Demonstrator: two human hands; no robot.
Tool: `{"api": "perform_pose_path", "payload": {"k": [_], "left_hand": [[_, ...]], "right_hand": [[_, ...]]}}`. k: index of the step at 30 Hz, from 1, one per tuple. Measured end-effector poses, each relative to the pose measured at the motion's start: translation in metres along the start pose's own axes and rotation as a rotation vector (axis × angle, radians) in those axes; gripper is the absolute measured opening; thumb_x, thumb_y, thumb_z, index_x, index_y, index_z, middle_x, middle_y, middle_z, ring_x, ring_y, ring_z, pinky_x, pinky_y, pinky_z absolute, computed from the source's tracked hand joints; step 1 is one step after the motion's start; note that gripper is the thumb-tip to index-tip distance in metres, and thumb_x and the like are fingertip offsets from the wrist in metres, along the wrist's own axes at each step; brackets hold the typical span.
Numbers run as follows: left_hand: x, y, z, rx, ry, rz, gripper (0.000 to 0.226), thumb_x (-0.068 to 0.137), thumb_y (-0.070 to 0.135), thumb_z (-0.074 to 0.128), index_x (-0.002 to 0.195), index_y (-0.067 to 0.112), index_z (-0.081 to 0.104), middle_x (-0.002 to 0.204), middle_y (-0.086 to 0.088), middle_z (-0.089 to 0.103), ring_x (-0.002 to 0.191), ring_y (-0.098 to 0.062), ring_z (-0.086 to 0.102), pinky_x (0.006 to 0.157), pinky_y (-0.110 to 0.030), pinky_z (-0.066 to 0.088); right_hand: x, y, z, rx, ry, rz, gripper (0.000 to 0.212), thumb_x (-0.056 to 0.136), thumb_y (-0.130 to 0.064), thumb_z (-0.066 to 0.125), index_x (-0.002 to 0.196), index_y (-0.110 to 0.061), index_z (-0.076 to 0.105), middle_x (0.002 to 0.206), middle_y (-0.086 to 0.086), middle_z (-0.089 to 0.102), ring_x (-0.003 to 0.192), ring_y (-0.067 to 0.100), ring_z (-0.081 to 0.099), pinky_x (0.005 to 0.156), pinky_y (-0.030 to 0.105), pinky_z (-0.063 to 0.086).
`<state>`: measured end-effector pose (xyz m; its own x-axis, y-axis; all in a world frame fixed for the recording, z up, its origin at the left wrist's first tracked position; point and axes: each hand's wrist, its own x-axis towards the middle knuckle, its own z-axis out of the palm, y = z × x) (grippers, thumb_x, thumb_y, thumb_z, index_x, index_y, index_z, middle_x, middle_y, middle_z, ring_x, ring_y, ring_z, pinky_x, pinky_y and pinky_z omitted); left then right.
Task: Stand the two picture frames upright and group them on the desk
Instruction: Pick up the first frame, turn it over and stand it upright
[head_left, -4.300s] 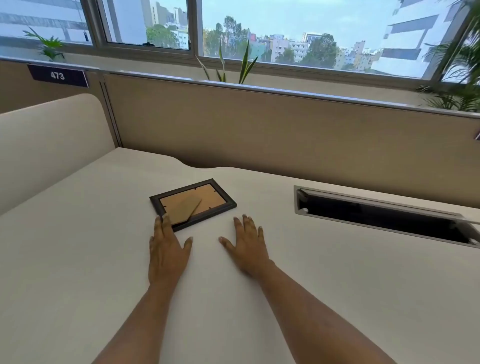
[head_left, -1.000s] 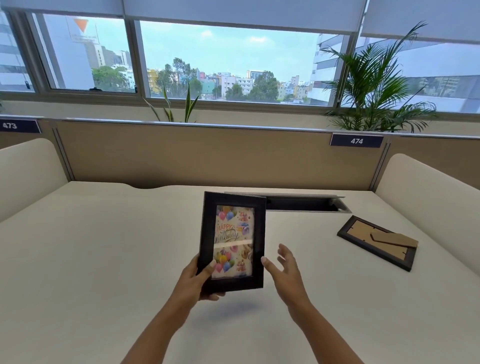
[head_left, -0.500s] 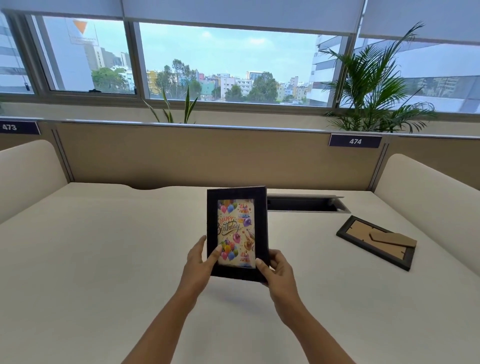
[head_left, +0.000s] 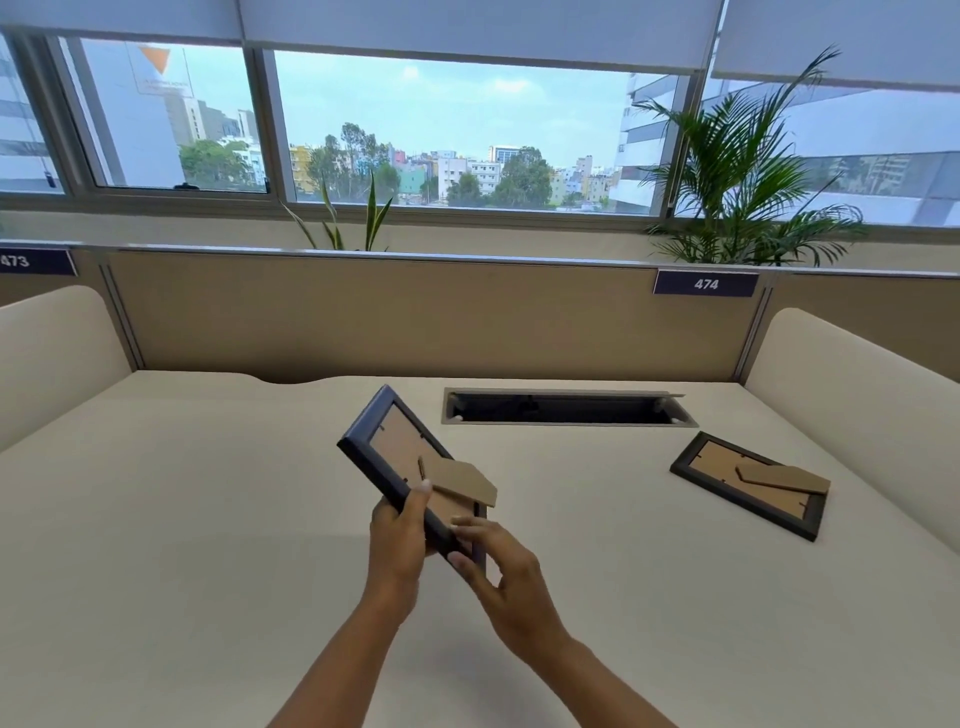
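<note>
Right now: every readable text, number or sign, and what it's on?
"474": right desk label on the partition.
"473": left desk label at the image edge, first digit partly cropped.
Building sign outside the window: orange triangle, lettering too blurred to read.
Held picture frame and lying picture frame: backs showing, no text.

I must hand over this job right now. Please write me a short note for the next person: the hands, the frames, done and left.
Left hand: grips the first frame above the desk, back toward the camera.
Right hand: pinches its lower corner.
Second frame: face down on the desk, at the right.
Done: none stands yet.
Left: stand both, group them.
</note>
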<state>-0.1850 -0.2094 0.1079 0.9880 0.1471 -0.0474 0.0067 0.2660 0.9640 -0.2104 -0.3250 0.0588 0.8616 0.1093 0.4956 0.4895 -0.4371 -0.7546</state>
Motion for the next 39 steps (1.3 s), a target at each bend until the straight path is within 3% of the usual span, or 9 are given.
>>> {"api": "perform_pose_path", "payload": {"k": [5, 7, 11, 14, 24, 29, 32, 35, 39], "left_hand": [[-0.001, 0.004, -0.006, 0.137, -0.035, 0.085, 0.011, 0.092, 0.021, 0.049, 0.083, 0.027, 0.051, 0.085, -0.003, 0.059, 0.083, -0.022, 0.059, 0.08, -0.041, 0.051], [-0.001, 0.003, -0.006, 0.198, -0.057, 0.131, 0.01, 0.092, 0.021, 0.049, 0.083, 0.025, 0.051, 0.083, 0.001, 0.058, 0.081, -0.016, 0.057, 0.08, -0.038, 0.05], [-0.003, -0.001, -0.003, 0.314, -0.093, 0.236, 0.02, 0.091, 0.018, 0.051, 0.072, 0.022, 0.051, 0.068, 0.002, 0.053, 0.068, -0.013, 0.056, 0.055, -0.011, 0.05], [-0.003, -0.003, -0.003, 0.392, -0.103, 0.286, 0.028, 0.091, 0.015, 0.052, 0.063, 0.021, 0.05, 0.061, 0.002, 0.051, 0.061, -0.012, 0.054, 0.049, -0.002, 0.043], [0.006, -0.015, -0.015, 0.541, -0.069, 0.344, 0.032, 0.09, 0.018, 0.053, 0.059, 0.021, 0.045, 0.049, 0.004, 0.041, 0.043, -0.009, 0.048, 0.044, -0.009, 0.043], [0.009, -0.023, -0.013, 0.629, -0.054, 0.367, 0.029, 0.091, 0.018, 0.052, 0.065, 0.03, 0.047, 0.05, 0.007, 0.045, 0.047, -0.013, 0.049, 0.052, -0.019, 0.043], [0.016, -0.02, -0.01, 0.68, -0.056, 0.391, 0.01, 0.091, 0.017, 0.051, 0.088, 0.014, 0.06, 0.061, 0.004, 0.054, 0.058, -0.018, 0.056, 0.064, -0.033, 0.053], [0.025, -0.016, -0.006, 0.734, -0.059, 0.42, 0.023, 0.091, 0.016, 0.051, 0.112, 0.007, 0.057, 0.082, -0.005, 0.062, 0.078, -0.029, 0.064, 0.076, -0.036, 0.054], [0.035, -0.021, -0.001, 0.778, -0.058, 0.434, 0.037, 0.092, 0.015, 0.051, 0.128, 0.008, 0.049, 0.102, -0.011, 0.068, 0.084, -0.025, 0.064, 0.084, -0.038, 0.054]], "right_hand": [[0.016, 0.01, -0.01, -0.165, 0.094, 0.082, 0.036, 0.087, -0.01, 0.057, 0.122, -0.013, 0.05, 0.128, 0.004, 0.055, 0.121, 0.015, 0.05, 0.098, 0.0, 0.029], [0.024, 0.014, -0.013, -0.231, 0.042, 0.135, 0.051, 0.086, -0.014, 0.06, 0.132, -0.015, 0.038, 0.14, 0.004, 0.044, 0.13, 0.015, 0.041, 0.105, 0.011, 0.028], [0.038, 0.021, -0.016, -0.348, -0.036, 0.153, 0.071, 0.084, -0.024, 0.064, 0.141, -0.017, 0.023, 0.152, 0.001, 0.026, 0.14, 0.015, 0.024, 0.115, 0.032, 0.025], [0.043, 0.023, -0.019, -0.39, -0.03, 0.156, 0.071, 0.081, -0.024, 0.066, 0.14, -0.019, 0.027, 0.152, 0.0, 0.026, 0.14, 0.016, 0.023, 0.117, 0.037, 0.025], [0.045, 0.027, -0.034, -0.521, 0.007, 0.146, 0.064, 0.074, -0.025, 0.071, 0.13, -0.024, 0.041, 0.142, 0.0, 0.036, 0.13, 0.017, 0.033, 0.111, 0.043, 0.032], [0.038, 0.031, -0.025, -0.531, -0.021, 0.229, 0.067, 0.08, -0.029, 0.066, 0.137, -0.025, 0.03, 0.149, 0.0, 0.026, 0.137, 0.018, 0.025, 0.115, 0.041, 0.025], [0.029, 0.034, -0.017, -0.499, -0.045, 0.255, 0.068, 0.082, -0.028, 0.064, 0.139, -0.025, 0.027, 0.151, -0.001, 0.022, 0.139, 0.017, 0.022, 0.116, 0.038, 0.023], [0.019, 0.036, -0.008, -0.474, -0.08, 0.257, 0.062, 0.083, -0.027, 0.061, 0.137, -0.025, 0.031, 0.15, -0.003, 0.024, 0.138, 0.016, 0.024, 0.114, 0.035, 0.025], [0.012, 0.038, 0.006, -0.401, -0.156, 0.282, 0.057, 0.084, -0.029, 0.06, 0.135, -0.023, 0.035, 0.148, -0.003, 0.029, 0.137, 0.013, 0.026, 0.114, 0.031, 0.027]]}}
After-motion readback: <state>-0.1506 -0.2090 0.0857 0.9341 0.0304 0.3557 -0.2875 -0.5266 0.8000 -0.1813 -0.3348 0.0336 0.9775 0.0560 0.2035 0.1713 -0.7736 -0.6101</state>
